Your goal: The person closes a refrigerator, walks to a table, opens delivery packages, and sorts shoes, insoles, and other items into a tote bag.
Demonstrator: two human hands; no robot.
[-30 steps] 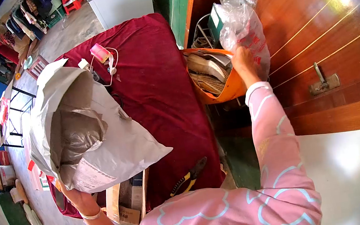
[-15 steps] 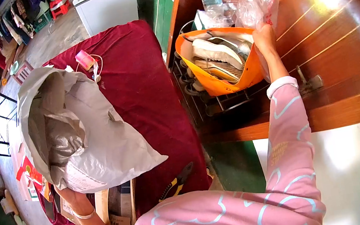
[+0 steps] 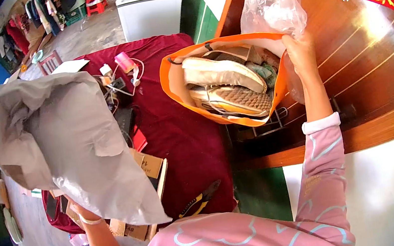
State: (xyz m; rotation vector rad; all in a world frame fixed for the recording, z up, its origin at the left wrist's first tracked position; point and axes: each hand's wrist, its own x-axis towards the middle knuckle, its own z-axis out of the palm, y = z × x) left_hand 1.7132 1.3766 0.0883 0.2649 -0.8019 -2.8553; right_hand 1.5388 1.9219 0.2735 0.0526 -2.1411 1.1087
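My left hand point(image 3: 79, 208) grips the lower edge of a large grey-white plastic bag point(image 3: 85, 133); its fingers are mostly hidden behind the bag. The bag's mouth gapes toward the upper left. My right hand point(image 3: 302, 52) is closed on the right rim of an orange bag point(image 3: 248, 119). Inside the orange bag lie shoes, among them a pale shoe point(image 3: 220, 73) and one with a brown ribbed sole point(image 3: 241, 99). A crumpled clear plastic bag point(image 3: 273, 4) rises above my right hand, apparently also held by it.
A dark red cloth point(image 3: 188, 164) covers the table, with pliers point(image 3: 200, 200), cardboard boxes point(image 3: 147, 164) and a pink-ended charger cable point(image 3: 124, 61) on it. The wooden cabinet point(image 3: 350, 66) with a wire rack stands right. A white chest freezer point(image 3: 150, 8) is behind.
The orange bag has come left off the rack area toward the table, the clear bag rising with it. The grey-white bag has shifted left and its mouth has folded over more.
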